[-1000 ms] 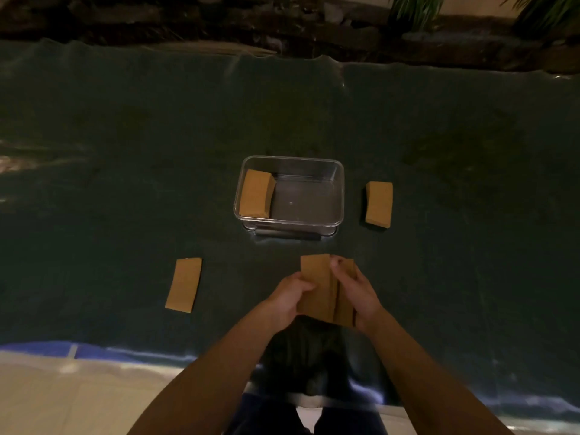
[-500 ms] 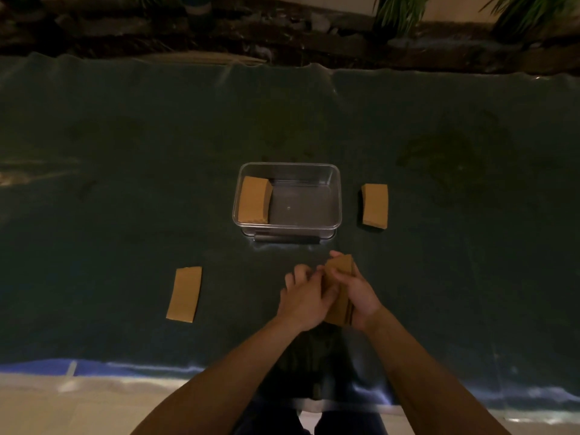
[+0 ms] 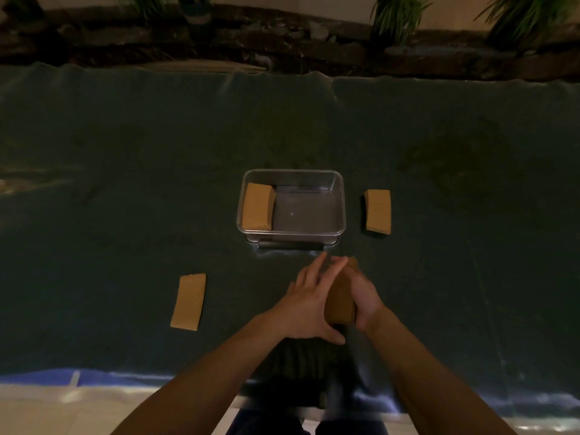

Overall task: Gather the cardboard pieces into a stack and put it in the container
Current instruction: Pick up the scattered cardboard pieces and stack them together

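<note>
A small stack of brown cardboard pieces (image 3: 340, 304) stands on edge between my two hands, just in front of the clear plastic container (image 3: 340, 211). My right hand (image 3: 364, 293) grips the stack from the right. My left hand (image 3: 309, 304) presses flat against its left face, fingers stretched out. A cardboard stack (image 3: 258, 207) lies inside the container at its left end. One loose cardboard piece (image 3: 378, 211) lies right of the container. Another cardboard piece (image 3: 188, 301) lies at the front left.
Everything rests on a dark green cloth (image 3: 125, 183) spread over the floor. Its front edge meets pale tiles (image 3: 62, 409) near me. Beyond its far edge are dark rocks and plants (image 3: 395, 17).
The fanned cardboard pieces in my hands have been squeezed together into one tight stack. My left hand has moved from gripping the edge to pressing flat on the stack's side.
</note>
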### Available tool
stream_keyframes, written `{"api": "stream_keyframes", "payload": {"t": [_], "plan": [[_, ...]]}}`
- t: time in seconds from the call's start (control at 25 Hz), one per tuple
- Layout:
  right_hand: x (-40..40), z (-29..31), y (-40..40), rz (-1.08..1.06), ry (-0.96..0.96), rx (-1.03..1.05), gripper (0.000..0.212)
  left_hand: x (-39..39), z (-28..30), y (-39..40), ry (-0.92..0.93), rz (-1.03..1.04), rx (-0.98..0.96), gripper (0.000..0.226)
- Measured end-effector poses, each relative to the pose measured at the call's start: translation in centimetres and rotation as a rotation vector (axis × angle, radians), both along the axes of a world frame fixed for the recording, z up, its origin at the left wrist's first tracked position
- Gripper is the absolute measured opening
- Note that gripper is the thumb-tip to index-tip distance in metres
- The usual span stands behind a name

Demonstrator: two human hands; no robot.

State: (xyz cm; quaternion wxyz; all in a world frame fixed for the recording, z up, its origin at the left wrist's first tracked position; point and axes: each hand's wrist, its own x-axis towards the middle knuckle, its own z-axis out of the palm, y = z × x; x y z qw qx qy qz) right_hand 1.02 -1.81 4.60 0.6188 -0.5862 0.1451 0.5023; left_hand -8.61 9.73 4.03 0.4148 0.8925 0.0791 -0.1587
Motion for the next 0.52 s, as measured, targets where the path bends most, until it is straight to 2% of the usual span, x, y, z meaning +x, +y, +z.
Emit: {"api": "stream_keyframes", "payload": {"t": [0.12, 0.32, 0.52], "plan": [[-0.9, 0.0, 1.2, 0.085, -0.011, 0.082, 0.026, 0.4, -0.1, 0.7, -0.036, -0.055, 0.085, 0.141], [-0.7, 0.5, 1.8, 0.155, 0.072, 0.075, 0.041, 0.4, -0.4, 2.0, -0.111, -0.100, 0.235, 0.125], [-0.7, 0.2, 2.6, 0.084, 0.074, 0.102, 0.029, 0.8, -1.5, 2.4, -0.094, -0.078, 0.202, 0.138]]}}
